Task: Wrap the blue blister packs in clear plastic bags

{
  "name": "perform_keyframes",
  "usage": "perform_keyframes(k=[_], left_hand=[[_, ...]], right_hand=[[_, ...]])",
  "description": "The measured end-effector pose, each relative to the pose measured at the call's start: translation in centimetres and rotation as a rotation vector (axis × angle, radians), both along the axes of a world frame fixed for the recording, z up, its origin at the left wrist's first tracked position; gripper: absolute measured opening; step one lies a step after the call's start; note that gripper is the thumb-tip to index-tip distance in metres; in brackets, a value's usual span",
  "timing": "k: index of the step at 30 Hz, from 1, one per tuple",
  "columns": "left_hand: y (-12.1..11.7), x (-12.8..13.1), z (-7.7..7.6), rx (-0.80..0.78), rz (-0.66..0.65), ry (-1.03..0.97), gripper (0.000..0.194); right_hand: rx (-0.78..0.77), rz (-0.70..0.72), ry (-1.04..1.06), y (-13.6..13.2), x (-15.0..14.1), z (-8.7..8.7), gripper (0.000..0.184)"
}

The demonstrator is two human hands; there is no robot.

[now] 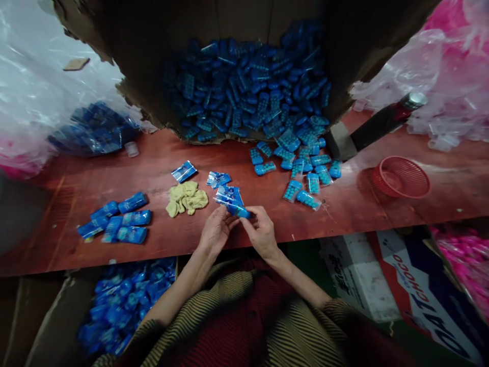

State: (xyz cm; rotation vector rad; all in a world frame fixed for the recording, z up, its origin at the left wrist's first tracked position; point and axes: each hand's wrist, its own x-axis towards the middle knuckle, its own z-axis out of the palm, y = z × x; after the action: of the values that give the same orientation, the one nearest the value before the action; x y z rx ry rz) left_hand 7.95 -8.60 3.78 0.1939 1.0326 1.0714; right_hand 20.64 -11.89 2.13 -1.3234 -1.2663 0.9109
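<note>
Close to the table's front edge, my left hand (pixel 216 229) and my right hand (pixel 263 232) are closed together on a small blue bottle (pixel 241 210). A shiny blue printed wrapper seems to be around its left end; exactly how far it covers is unclear. Just beyond my fingers lie flat blue printed wrappers (pixel 229 193), with another wrapper (pixel 184 172) farther left. Crumpled pale yellow pieces (pixel 187 198), perhaps rubber or cloth, rest left of my hands. Several wrapped blue bottles (pixel 132 218) lie grouped at the left. Unwrapped clear bottles (pixel 292 190) with blue caps and blue beads lie at the right.
A torn cardboard box (pixel 133 66) full of blue bottles opens onto the red table (pixel 153 153). A black-handled tool (pixel 382 122) and a red plastic basket (pixel 401 178) stand right. Below the edge is a heap of wrapped blue bottles (pixel 122 300).
</note>
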Motion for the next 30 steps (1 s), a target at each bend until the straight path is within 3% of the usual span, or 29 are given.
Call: perform_keyframes(k=[5, 10, 12, 15, 18, 21, 30], left_hand=[[0.3, -0.6, 0.4, -0.048, -0.089, -0.040, 0.016], [0.3, -0.9, 0.5, -0.015, -0.130, -0.120, 0.010], [0.3, -1.0, 0.5, 0.010, -0.154, -0.138, 0.010], [0.4, -1.3, 0.6, 0.060, -0.217, -0.144, 0.016], [0.6, -1.5, 0.8, 0.083, -0.286, -0.163, 0.019], [0.5, -1.4, 0.9, 0.064, -0.358, -0.185, 0.020], [0.0, -1.0, 0.8, 0.056, -0.443, -0.235, 0.031]], right_hand=[[-0.120, 0.093, 0.236, 0.5, -0.3, -0.3, 0.028], [-0.246, 0.183, 0.435, 1.3, 0.3, 0.1, 0.021], [-0.247, 0.221, 0.466, 1.4, 0.5, 0.3, 0.034], [-0.270, 0.301, 0.479, 1.5, 0.8, 0.5, 0.067], [-0.280, 0.336, 0.360, 1.7, 1.3, 0.5, 0.084], [-0.283, 0.381, 0.271, 2.0, 1.9, 0.7, 0.091], [-0.380, 0.608, 0.482, 2.7, 2.4, 1.6, 0.100]])
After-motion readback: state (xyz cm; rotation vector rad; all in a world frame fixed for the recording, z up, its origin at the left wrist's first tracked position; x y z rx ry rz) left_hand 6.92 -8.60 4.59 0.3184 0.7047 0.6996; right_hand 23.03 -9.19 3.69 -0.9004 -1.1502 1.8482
